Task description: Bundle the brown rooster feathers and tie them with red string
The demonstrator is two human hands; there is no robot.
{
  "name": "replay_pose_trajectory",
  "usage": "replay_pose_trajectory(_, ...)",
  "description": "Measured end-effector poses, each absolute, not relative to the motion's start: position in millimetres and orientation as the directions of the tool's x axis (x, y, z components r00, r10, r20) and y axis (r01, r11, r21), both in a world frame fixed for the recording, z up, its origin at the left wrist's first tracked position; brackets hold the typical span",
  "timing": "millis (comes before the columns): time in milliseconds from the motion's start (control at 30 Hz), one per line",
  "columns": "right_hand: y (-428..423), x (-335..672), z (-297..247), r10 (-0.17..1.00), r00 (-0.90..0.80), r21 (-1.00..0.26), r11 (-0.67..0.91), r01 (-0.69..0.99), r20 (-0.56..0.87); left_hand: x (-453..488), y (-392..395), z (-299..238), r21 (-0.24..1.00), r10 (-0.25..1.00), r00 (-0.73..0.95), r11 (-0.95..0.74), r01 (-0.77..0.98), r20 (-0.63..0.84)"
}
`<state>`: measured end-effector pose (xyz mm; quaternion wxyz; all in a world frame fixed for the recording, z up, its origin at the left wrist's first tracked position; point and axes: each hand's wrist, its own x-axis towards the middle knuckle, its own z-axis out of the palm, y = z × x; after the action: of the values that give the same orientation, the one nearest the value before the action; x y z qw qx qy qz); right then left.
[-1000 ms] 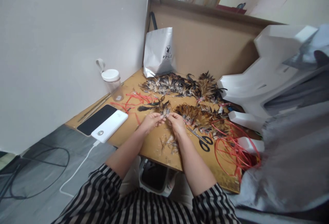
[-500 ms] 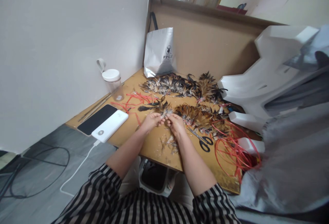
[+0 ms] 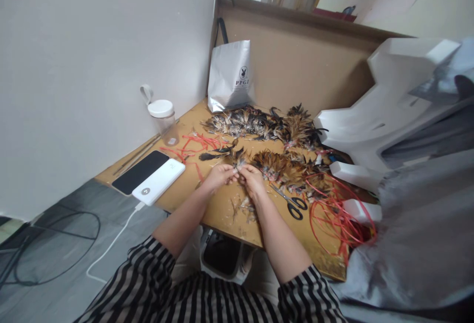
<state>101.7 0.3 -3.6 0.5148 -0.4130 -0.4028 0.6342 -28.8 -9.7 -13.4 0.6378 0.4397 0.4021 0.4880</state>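
My left hand [image 3: 221,176] and my right hand [image 3: 252,180] meet over the table, fingertips pinched close together. Between them they grip a small bunch of feathers [image 3: 237,156], brown and black with pale fluff at the base, its tips pointing away from me. To the right of my hands lies a long pile of brown feather bunches [image 3: 283,167]. Scissors [image 3: 292,203] with black handles rest beside my right wrist, blades toward the pile. Loose feather scraps [image 3: 247,209] are scattered between my forearms.
Farther back sits another feather row [image 3: 240,123] before a silver bag [image 3: 229,76]. Red plastic strips [image 3: 202,141] lie left; a red tangle [image 3: 340,219] lies right. A lidded jar [image 3: 166,123], phone [image 3: 138,172] and cabled power bank [image 3: 159,181] stand left. White foam [image 3: 351,110] borders the right.
My fingers have shifted very slightly around the base of the feather bunch, the right hand's fingers a little more closed. Everything else stays in place.
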Motion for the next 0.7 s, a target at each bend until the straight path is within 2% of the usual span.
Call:
replay_pose_trajectory(233,-1.6,104.0,1.5,0.989,-0.133,-0.971,-0.093,-0.220,-0.065,-27.0,-13.3,-9.9,0.985,0.979,0.204,0.049,-0.167,-0.014)
replay_pose_trajectory(567,0.9,106.0,-2.5,0.995,-0.074,-0.982,-0.084,-0.170,-0.072,-23.6,-14.8,-6.0,0.989,0.987,0.148,0.085,-0.122,-0.066)
replay_pose_trajectory(700,-0.4,107.0,0.4,0.997,-0.064,-0.993,-0.040,-0.115,-0.032,-24.7,-14.0,-7.1,0.992,0.985,0.160,0.079,-0.099,-0.062)
